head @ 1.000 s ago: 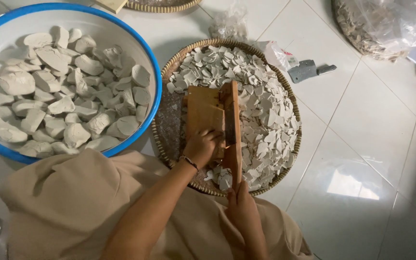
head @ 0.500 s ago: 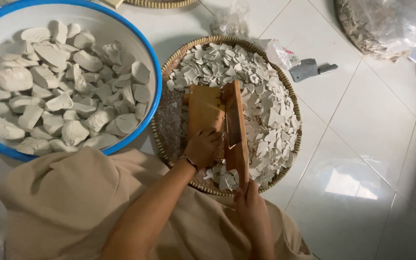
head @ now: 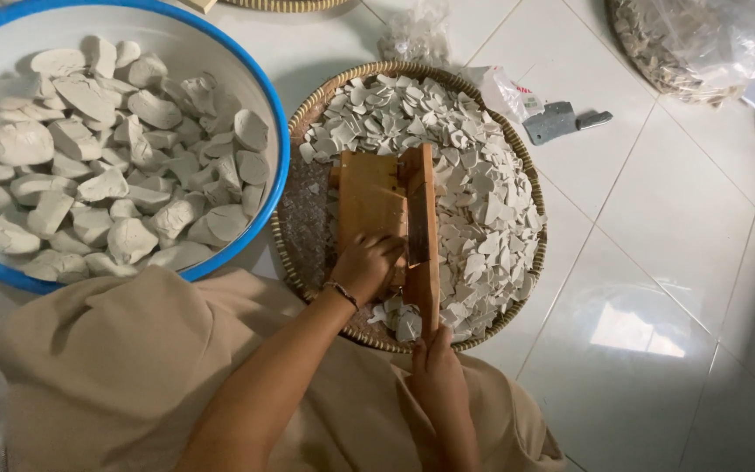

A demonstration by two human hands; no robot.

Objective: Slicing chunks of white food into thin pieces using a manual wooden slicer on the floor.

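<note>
A wooden slicer board (head: 376, 197) with a hinged blade arm (head: 420, 223) lies across a round woven tray (head: 303, 227) heaped with thin pale slices (head: 474, 166). My left hand (head: 367, 265) presses down on the board's near end, fingers curled over something pale that I cannot make out. Below it, my right hand (head: 434, 376) grips the near end of the blade arm at the tray's front rim. A few cut slices (head: 399, 316) lie between the two hands.
A blue-rimmed white basin (head: 259, 105) full of pale chunks stands on the left, touching the tray. A grey cleaver (head: 561, 121) and a plastic bag (head: 504, 87) lie on the white tiled floor. Another basket under plastic (head: 701, 44) sits top right. Beige clothing covers my knees.
My left hand has stayed on the board's near end. The right hand has slid slightly along the blade arm's handle. The view has shifted a little.
</note>
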